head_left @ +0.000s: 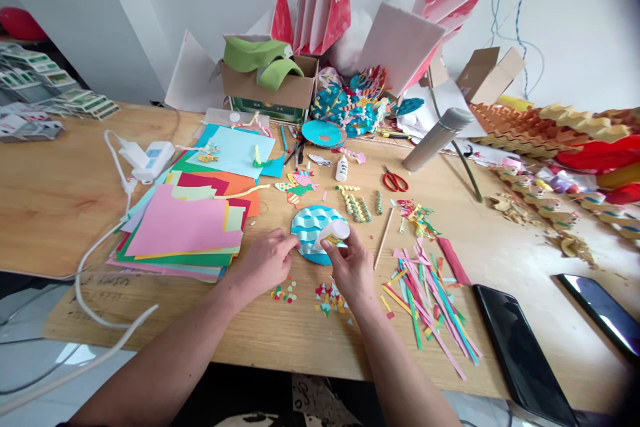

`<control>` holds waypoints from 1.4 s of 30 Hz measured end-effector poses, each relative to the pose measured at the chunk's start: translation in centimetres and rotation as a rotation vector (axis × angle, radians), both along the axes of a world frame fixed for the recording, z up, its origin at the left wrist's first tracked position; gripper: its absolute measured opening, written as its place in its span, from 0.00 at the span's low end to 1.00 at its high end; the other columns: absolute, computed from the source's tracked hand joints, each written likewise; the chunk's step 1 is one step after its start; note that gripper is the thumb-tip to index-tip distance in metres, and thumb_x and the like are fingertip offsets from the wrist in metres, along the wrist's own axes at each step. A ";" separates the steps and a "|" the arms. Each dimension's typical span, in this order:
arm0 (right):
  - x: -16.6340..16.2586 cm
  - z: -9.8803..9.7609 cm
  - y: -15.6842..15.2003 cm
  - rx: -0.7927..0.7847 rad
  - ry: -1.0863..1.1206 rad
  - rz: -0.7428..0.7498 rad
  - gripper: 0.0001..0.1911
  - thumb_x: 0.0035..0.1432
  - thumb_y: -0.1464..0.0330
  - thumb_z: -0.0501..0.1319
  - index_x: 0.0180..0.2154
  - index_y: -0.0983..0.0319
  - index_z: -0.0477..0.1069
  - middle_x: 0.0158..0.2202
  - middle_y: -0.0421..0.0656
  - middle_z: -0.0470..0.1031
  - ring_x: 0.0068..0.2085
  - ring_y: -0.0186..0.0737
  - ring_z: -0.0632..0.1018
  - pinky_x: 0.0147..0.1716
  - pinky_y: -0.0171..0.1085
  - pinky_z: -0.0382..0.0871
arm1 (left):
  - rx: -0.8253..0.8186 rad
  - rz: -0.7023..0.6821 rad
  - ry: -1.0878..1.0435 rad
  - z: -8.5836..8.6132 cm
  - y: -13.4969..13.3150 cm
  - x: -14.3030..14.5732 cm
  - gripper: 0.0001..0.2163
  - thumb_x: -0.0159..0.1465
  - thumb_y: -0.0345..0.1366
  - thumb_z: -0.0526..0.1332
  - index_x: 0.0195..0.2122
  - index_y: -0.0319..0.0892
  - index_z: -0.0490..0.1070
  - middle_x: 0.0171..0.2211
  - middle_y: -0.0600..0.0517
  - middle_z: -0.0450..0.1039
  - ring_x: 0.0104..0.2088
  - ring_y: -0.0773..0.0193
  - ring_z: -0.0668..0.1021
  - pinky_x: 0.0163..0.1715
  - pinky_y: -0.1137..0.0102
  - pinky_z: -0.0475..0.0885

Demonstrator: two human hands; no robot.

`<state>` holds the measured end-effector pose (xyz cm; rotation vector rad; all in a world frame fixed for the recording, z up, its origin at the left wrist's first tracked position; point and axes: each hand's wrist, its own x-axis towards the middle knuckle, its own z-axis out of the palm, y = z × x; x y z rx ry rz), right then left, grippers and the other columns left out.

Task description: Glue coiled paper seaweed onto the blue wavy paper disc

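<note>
From the head camera, looking down at the wooden table (50,200): my left hand (265,261) is curled narrow, fingertips bunched on the left rim of the blue disc (306,225), the round woven paper piece lying flat just in front of me. My right hand (353,267) is wrapped around a small white glue bottle (333,233), tipped over the disc's near right part, its tip hidden behind my fingers.

I judge this a gluing step, and it wants a light squeeze: a small dot, not a puddle, or the thin woven bands will buckle. The left fingertips should press the rim flat so the disc cannot slide under the nozzle.

The paper scraps (284,293) lie close below my left hand, and the loose strips (430,300) just beside my right wrist; wet glue would pick them up, so my sleeveless forearms should stay lifted. The stack of coloured sheets (185,227) touches nothing here.
</note>
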<state>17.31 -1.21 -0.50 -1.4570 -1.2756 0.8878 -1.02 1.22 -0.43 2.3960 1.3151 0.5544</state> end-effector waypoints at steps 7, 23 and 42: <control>0.0 0.1 -0.1 0.003 -0.003 0.006 0.18 0.56 0.58 0.62 0.45 0.61 0.68 0.32 0.39 0.74 0.18 0.26 0.60 0.15 0.30 0.51 | 0.000 -0.004 0.001 -0.1 0.1 0.0 0.17 0.55 0.18 0.52 0.39 0.41 0.72 0.35 0.49 0.73 0.36 0.61 0.78 0.38 0.68 0.72; 0.0 0.1 0.0 0.004 -0.013 -0.010 0.19 0.56 0.58 0.62 0.45 0.62 0.69 0.31 0.39 0.73 0.18 0.26 0.60 0.15 0.30 0.52 | 0.008 -0.003 0.016 -0.2 0.0 -0.1 0.16 0.55 0.18 0.53 0.39 0.41 0.72 0.34 0.50 0.73 0.36 0.62 0.78 0.38 0.68 0.73; 0.0 0.0 0.0 -0.005 -0.022 -0.020 0.19 0.55 0.58 0.62 0.45 0.62 0.69 0.28 0.38 0.72 0.17 0.27 0.59 0.15 0.30 0.50 | -0.006 -0.004 0.006 0.0 -0.1 0.0 0.17 0.55 0.18 0.53 0.39 0.41 0.73 0.35 0.49 0.73 0.37 0.61 0.78 0.39 0.68 0.73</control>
